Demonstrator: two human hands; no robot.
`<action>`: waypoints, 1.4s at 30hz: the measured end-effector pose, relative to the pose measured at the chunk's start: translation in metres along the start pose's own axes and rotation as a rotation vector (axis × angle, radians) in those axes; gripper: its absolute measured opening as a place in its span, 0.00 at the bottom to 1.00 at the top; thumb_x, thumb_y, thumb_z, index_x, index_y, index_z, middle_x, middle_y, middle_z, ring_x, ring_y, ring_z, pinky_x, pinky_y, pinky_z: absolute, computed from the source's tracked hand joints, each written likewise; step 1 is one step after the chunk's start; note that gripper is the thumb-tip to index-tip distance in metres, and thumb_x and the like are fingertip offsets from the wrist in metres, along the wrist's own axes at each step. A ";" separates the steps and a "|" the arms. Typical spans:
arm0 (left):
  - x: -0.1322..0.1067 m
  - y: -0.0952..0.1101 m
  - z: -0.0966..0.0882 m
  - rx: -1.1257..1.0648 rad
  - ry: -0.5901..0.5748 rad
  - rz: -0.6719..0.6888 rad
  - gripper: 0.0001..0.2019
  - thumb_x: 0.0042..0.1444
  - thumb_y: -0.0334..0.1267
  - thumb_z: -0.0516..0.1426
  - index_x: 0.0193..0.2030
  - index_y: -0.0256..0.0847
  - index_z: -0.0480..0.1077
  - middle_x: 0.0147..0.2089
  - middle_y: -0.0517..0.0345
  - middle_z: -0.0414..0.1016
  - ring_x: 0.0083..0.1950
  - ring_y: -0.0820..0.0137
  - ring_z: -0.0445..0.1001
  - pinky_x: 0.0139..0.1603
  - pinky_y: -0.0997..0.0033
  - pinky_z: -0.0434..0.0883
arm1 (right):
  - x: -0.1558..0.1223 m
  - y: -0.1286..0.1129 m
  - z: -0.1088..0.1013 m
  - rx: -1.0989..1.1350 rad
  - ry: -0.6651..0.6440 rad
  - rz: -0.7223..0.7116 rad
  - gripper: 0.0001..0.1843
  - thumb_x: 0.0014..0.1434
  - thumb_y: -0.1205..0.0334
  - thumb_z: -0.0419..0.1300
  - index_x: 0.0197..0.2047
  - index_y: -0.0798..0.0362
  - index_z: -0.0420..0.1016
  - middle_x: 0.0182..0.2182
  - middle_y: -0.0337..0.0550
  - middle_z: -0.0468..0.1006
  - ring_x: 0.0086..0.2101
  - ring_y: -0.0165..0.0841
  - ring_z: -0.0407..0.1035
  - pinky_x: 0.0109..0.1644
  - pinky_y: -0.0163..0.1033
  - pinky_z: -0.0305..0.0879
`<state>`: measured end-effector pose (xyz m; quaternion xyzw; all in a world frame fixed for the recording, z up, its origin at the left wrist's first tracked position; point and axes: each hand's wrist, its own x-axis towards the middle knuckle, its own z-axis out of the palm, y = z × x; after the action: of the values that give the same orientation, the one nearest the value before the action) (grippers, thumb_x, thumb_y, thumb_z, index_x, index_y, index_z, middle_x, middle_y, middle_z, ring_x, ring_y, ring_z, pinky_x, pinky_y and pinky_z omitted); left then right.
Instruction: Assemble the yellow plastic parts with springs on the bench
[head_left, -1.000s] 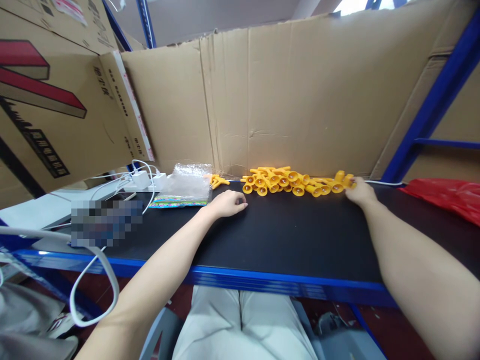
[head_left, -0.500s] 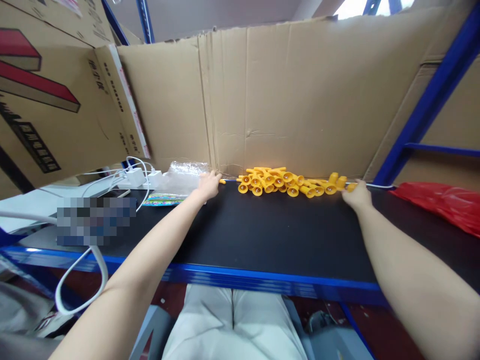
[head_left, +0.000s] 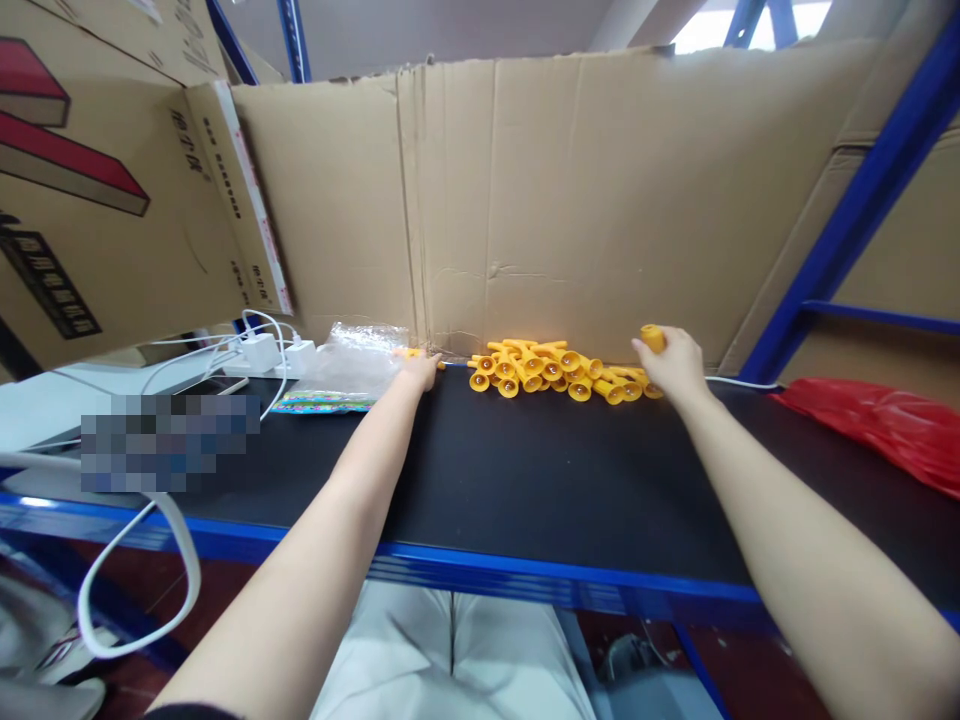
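Observation:
A heap of yellow horn-shaped plastic pieces [head_left: 536, 370] lies along the back of the black shelf, most flared mouths facing me. My right hand [head_left: 684, 372] is closed around some yellow horn-shaped pieces [head_left: 652, 338] at the heap's right end, just above it; how many is hidden. Left of the heap, my left hand [head_left: 420, 370] is closed low at the shelf's back, with yellow plastic [head_left: 410, 352] showing at its fingers. My fingers hide most of that piece. A clear plastic bag [head_left: 352, 362] with a colourful edge lies beside my left hand.
Cardboard [head_left: 562, 200] walls off the back. White chargers and cables [head_left: 255, 352] sit at the left, near a blurred-out patch. A red plastic bag [head_left: 877, 425] lies at the right. A blue metal edge [head_left: 525, 575] runs along the front.
My right hand has moved left and up, with yellow pieces from the heap's right end in it. My left hand has shifted slightly, and yellow plastic now shows above its fingers.

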<state>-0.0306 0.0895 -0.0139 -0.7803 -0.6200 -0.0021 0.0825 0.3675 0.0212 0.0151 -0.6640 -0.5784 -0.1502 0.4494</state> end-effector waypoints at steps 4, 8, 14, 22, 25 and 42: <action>0.009 -0.003 -0.006 -0.077 0.052 -0.077 0.23 0.52 0.29 0.54 0.56 0.38 0.69 0.54 0.42 0.73 0.56 0.58 0.71 0.54 0.64 0.68 | -0.006 -0.035 -0.007 0.046 -0.012 -0.146 0.14 0.56 0.58 0.54 0.43 0.55 0.71 0.42 0.54 0.72 0.44 0.41 0.66 0.50 0.44 0.59; 0.014 -0.010 -0.014 -0.233 0.044 -0.030 0.21 0.47 0.28 0.55 0.50 0.39 0.73 0.48 0.49 0.77 0.48 0.63 0.75 0.44 0.72 0.72 | -0.015 -0.061 -0.012 0.070 -0.055 -0.230 0.13 0.58 0.59 0.53 0.44 0.54 0.71 0.44 0.53 0.73 0.46 0.42 0.66 0.51 0.45 0.59; 0.010 -0.026 -0.013 -0.237 -0.002 -0.003 0.19 0.43 0.26 0.53 0.43 0.37 0.76 0.41 0.50 0.79 0.42 0.64 0.76 0.41 0.73 0.71 | -0.031 -0.083 -0.007 0.139 -0.225 -0.364 0.17 0.59 0.57 0.54 0.49 0.54 0.71 0.45 0.51 0.74 0.45 0.40 0.68 0.51 0.43 0.60; -0.007 -0.007 -0.005 -0.060 0.074 0.214 0.29 0.52 0.27 0.52 0.61 0.51 0.63 0.56 0.51 0.69 0.55 0.64 0.70 0.54 0.69 0.66 | -0.056 -0.106 0.004 -0.113 -0.916 -0.399 0.15 0.54 0.57 0.59 0.43 0.54 0.74 0.41 0.47 0.77 0.39 0.39 0.71 0.42 0.39 0.64; -0.014 0.008 -0.007 0.032 0.041 0.264 0.24 0.56 0.26 0.47 0.57 0.50 0.68 0.54 0.52 0.70 0.54 0.65 0.71 0.55 0.69 0.65 | -0.059 -0.107 0.003 -0.157 -1.021 -0.357 0.18 0.52 0.61 0.61 0.48 0.54 0.72 0.45 0.47 0.76 0.41 0.38 0.70 0.43 0.37 0.64; -0.013 -0.011 -0.033 -0.452 0.523 0.082 0.12 0.62 0.36 0.46 0.48 0.38 0.66 0.43 0.47 0.70 0.48 0.65 0.70 0.50 0.66 0.66 | -0.061 -0.112 0.006 -0.050 -1.048 -0.333 0.12 0.51 0.61 0.62 0.40 0.52 0.79 0.34 0.39 0.79 0.35 0.34 0.71 0.38 0.35 0.63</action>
<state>-0.0411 0.0751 0.0191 -0.7761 -0.5299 -0.3360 0.0638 0.2472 -0.0210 0.0150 -0.5600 -0.8182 0.1177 0.0555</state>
